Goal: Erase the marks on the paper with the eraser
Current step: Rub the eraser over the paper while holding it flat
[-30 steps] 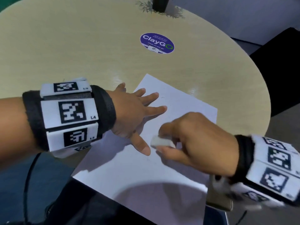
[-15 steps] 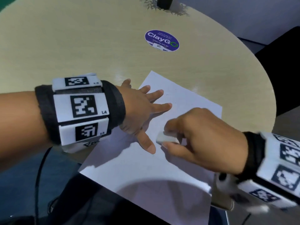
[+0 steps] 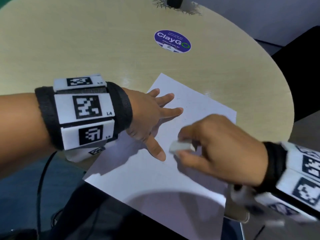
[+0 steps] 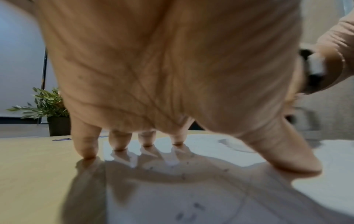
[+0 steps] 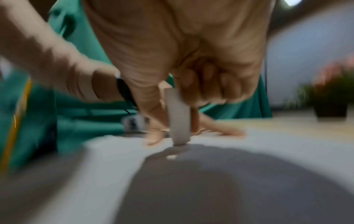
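A white sheet of paper [image 3: 138, 179] lies on the round wooden table [image 3: 86, 49], its near corner hanging over the table's edge. My left hand [image 3: 152, 116] lies flat with spread fingers, holding the sheet's left part down; the fingertips [image 4: 120, 145] press on the paper [image 4: 191, 197]. My right hand [image 3: 213, 148] pinches a white eraser [image 3: 181, 147] between thumb and fingers, just right of the left thumb. In the right wrist view the eraser [image 5: 178, 119] stands on end with its lower tip on the paper [image 5: 114, 159]. Small grey specks lie on the sheet; marks are too faint to tell.
A round purple ClayGo sticker [image 3: 172, 41] sits on the table beyond the paper. A dark pot with a plant [image 3: 174, 1] stands at the far edge. A black chair [image 3: 301, 66] is at the right. A black cable [image 3: 41, 187] hangs under the left wrist.
The right hand with the eraser has shifted slightly across the paper and is motion-blurred. The left hand stays flat on the sheet.
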Action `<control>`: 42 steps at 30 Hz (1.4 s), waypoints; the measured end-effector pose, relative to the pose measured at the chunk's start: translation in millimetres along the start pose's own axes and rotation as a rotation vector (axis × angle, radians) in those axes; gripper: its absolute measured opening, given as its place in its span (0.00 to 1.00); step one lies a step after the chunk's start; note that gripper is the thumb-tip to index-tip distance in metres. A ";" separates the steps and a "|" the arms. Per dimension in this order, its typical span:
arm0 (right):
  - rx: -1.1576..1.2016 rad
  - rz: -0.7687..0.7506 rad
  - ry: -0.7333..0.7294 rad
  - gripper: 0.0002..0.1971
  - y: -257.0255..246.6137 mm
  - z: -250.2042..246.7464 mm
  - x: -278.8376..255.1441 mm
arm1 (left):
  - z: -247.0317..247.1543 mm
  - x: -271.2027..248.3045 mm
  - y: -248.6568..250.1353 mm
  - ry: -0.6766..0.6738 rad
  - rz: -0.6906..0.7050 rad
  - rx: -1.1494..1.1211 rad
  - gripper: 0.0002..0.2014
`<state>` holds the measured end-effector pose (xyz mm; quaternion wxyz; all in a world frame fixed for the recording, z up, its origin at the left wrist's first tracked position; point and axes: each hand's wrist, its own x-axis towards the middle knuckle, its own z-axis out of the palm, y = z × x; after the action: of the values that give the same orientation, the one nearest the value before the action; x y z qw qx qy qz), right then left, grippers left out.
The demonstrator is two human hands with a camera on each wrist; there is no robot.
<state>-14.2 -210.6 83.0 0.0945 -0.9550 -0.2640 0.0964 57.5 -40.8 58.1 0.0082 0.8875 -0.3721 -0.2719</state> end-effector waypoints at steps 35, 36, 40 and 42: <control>-0.046 0.082 0.142 0.18 31.4 -3.3 4.7 | -12.4 -2.5 12.6 -0.034 -0.036 0.327 0.59; -0.048 0.085 0.145 0.17 31.3 -4.1 5.7 | -14.0 -2.4 15.8 -0.033 -0.030 0.319 0.59; -0.034 0.090 0.156 0.15 30.2 -5.7 5.7 | -13.1 0.0 22.8 -0.099 -0.016 0.216 0.59; -0.029 0.072 0.152 0.14 21.6 -4.6 0.5 | -14.2 1.6 23.6 -0.091 -0.015 0.181 0.59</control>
<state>-2.2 -229.2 82.3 0.0970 -0.9698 -0.2228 0.0231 50.0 -61.6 74.5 -0.0911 0.8740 -0.3886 -0.2772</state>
